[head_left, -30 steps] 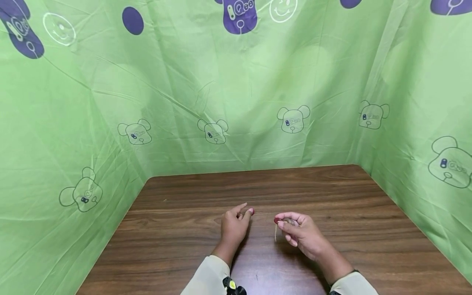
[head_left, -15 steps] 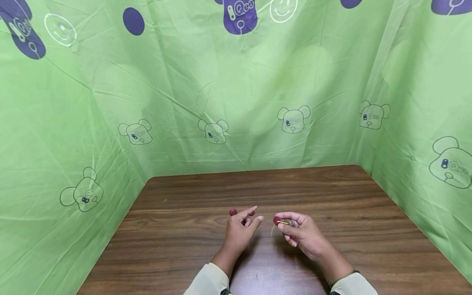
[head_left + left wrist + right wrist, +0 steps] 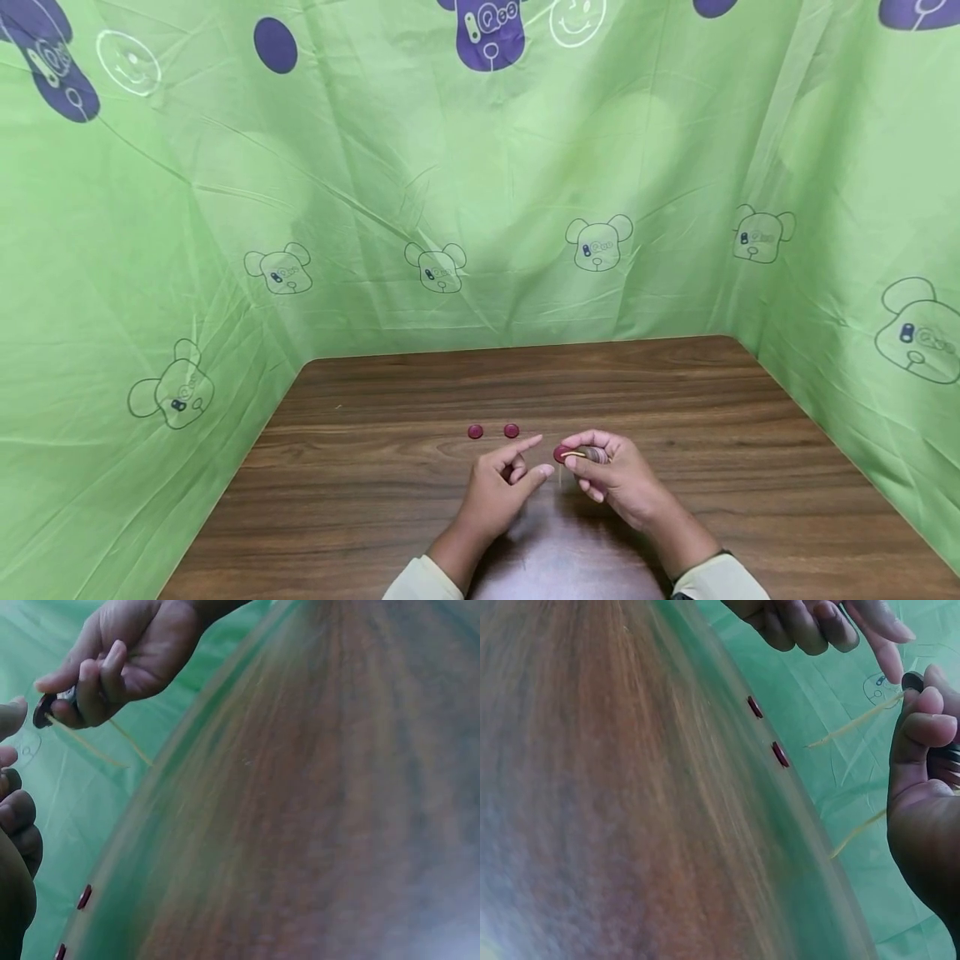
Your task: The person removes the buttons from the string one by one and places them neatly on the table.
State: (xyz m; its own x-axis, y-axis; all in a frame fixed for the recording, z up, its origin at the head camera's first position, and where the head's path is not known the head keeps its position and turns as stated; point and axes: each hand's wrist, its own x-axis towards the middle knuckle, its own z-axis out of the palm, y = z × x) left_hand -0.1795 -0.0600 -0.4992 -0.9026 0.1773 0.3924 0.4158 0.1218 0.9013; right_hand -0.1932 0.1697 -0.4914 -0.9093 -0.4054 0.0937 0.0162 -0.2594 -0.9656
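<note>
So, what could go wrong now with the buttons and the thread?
The right hand only pinches a red button at its fingertips, so it might slip out. The thin thread hangs loose below and may snag on the left hand, which is very close. Two loose buttons lie on the table just beyond both hands; a careless move could knock them away.

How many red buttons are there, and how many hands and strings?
Red buttons: 3. Two lie on the table, the left one and the right one; one is pinched in the right hand.
Strings: 1, a pale thread at the held button.
Hands: 2, with the left hand.
Total: 6.
</note>
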